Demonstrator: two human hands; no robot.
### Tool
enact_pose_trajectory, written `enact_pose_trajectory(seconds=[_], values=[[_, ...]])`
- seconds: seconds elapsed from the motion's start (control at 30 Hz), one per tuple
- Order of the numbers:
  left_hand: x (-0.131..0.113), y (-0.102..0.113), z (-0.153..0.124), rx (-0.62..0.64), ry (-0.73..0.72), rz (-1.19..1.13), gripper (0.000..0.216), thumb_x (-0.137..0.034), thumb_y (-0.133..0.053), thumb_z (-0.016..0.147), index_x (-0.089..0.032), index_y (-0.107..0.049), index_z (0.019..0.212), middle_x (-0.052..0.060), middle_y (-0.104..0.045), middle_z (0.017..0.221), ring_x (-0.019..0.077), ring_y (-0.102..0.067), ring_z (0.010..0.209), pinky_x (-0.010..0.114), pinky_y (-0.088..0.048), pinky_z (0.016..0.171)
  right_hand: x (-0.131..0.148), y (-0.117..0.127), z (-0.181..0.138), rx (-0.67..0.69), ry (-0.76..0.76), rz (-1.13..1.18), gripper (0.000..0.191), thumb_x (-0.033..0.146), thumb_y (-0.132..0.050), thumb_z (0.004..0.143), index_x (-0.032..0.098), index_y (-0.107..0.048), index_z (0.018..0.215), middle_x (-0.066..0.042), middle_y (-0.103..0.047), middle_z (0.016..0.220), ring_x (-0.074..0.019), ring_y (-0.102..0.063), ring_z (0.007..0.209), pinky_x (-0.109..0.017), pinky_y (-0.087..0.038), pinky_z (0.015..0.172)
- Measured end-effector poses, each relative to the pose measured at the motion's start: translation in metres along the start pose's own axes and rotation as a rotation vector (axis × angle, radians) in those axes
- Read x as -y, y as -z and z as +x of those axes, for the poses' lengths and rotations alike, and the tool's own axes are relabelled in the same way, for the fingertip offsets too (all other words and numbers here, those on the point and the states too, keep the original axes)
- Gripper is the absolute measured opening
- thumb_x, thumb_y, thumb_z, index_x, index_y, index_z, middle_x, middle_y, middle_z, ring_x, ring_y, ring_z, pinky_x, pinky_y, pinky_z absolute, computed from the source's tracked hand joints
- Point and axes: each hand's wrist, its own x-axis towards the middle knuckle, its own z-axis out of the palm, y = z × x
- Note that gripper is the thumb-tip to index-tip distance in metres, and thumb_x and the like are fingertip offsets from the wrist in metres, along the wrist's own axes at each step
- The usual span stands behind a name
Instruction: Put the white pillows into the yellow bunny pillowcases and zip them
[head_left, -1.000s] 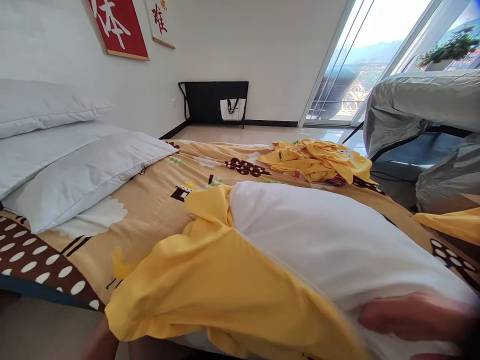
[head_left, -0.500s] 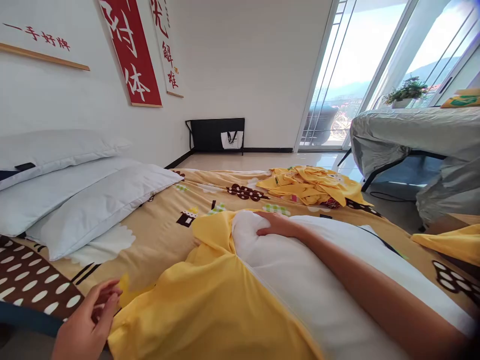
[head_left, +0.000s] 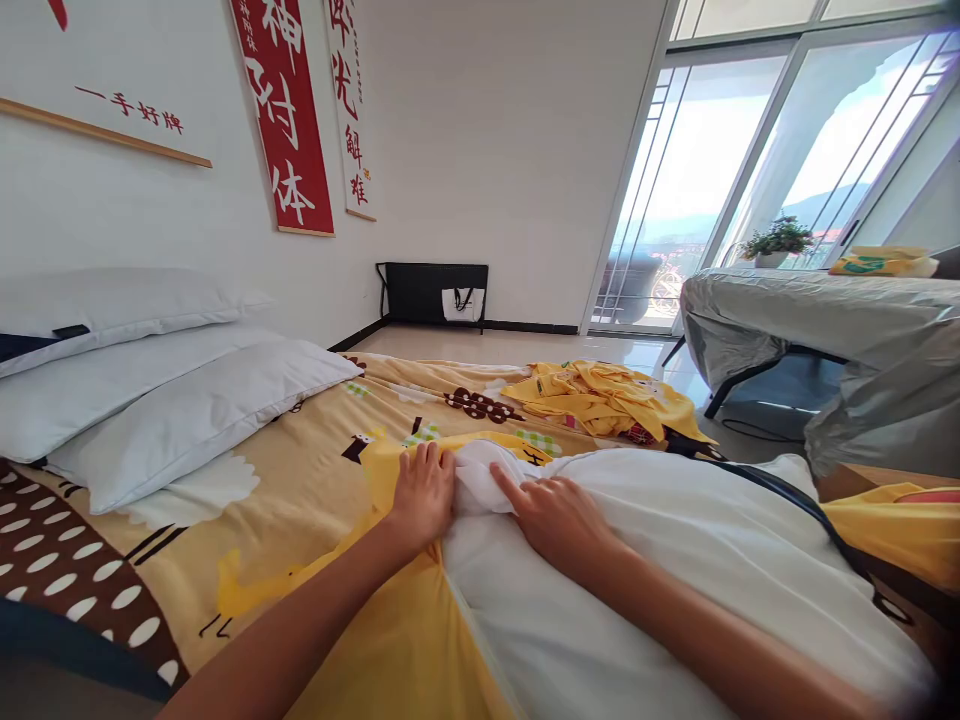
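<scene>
1. Since the earlier frame, the left hand (head_left: 421, 495) has moved from the near left to the far end of the yellow case (head_left: 405, 630), beside the right hand (head_left: 559, 515).
2. The left fingers curl closed on the case's edge; the thumb is hidden.
3. The right hand lies on the white pillow (head_left: 637, 510), index finger out, others bent; I cannot tell whether it grips.
4. Case and pillow lie near on the bed (head_left: 300, 490), pillow to the right.
5. Far left, the red scroll (head_left: 289, 130) shows 神附体, the white scroll (head_left: 351, 110) 光解难, the nearer hanging (head_left: 112, 125) 一手好牌.
6. Far right, the yellow pack's (head_left: 885, 262) green print is too small to read.
</scene>
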Motion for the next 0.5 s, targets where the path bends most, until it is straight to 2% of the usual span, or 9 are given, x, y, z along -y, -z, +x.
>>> enact_pose_trajectory(seconds=[0.13,0.3,0.37,0.43,0.5], values=[[0.004,0.009,0.007,0.096,0.037,0.054,0.03,-0.007,-0.04,0.083,-0.01,-0.058,0.107,0.019,-0.06,0.108,0.032,-0.053,0.104,0.046,-0.034,0.089,0.006,0.005,0.003,0.037,0.067,-0.008,0.048,0.011,-0.038,0.089,0.016,-0.044,0.136,-0.01,-0.071,0.085,-0.0238,-0.068,0.078,-0.029,-0.04,0.058],[-0.003,0.011,0.025,0.131,0.086,0.132,0.034,-0.005,-0.035,0.086,-0.007,-0.06,0.109,0.023,-0.064,0.105,0.0316,-0.055,0.107,0.044,-0.029,0.093,0.006,0.002,-0.001,0.022,0.195,-0.009,0.036,0.013,-0.043,0.088,0.018,-0.057,0.121,-0.009,-0.071,0.074,-0.0229,-0.069,0.072,-0.028,-0.038,0.054],[0.001,0.009,0.024,0.165,0.094,0.148,0.03,-0.006,-0.04,0.084,-0.008,-0.063,0.104,0.023,-0.064,0.107,0.0322,-0.054,0.108,0.044,-0.029,0.093,0.006,-0.003,-0.003,0.02,0.247,-0.018,0.034,0.012,-0.044,0.088,0.018,-0.058,0.118,-0.008,-0.07,0.071,-0.0226,-0.068,0.069,-0.028,-0.037,0.053],[0.013,0.01,0.019,0.227,0.071,0.147,0.023,-0.014,-0.053,0.08,-0.012,-0.066,0.099,0.02,-0.066,0.104,0.0316,-0.055,0.105,0.044,-0.03,0.093,0.007,-0.009,-0.003,0.027,0.285,-0.027,0.032,0.011,-0.044,0.087,0.017,-0.061,0.114,-0.008,-0.069,0.067,-0.0223,-0.068,0.066,-0.027,-0.037,0.052],[0.028,0.013,0.014,0.274,0.012,0.095,0.025,-0.024,-0.066,0.071,-0.015,-0.066,0.095,0.017,-0.068,0.1,0.0313,-0.057,0.103,0.046,-0.03,0.095,0.008,-0.016,0.0,0.034,0.309,-0.032,0.029,0.01,-0.042,0.088,0.016,-0.064,0.106,-0.008,-0.068,0.065,-0.0215,-0.068,0.064,-0.027,-0.036,0.05]])
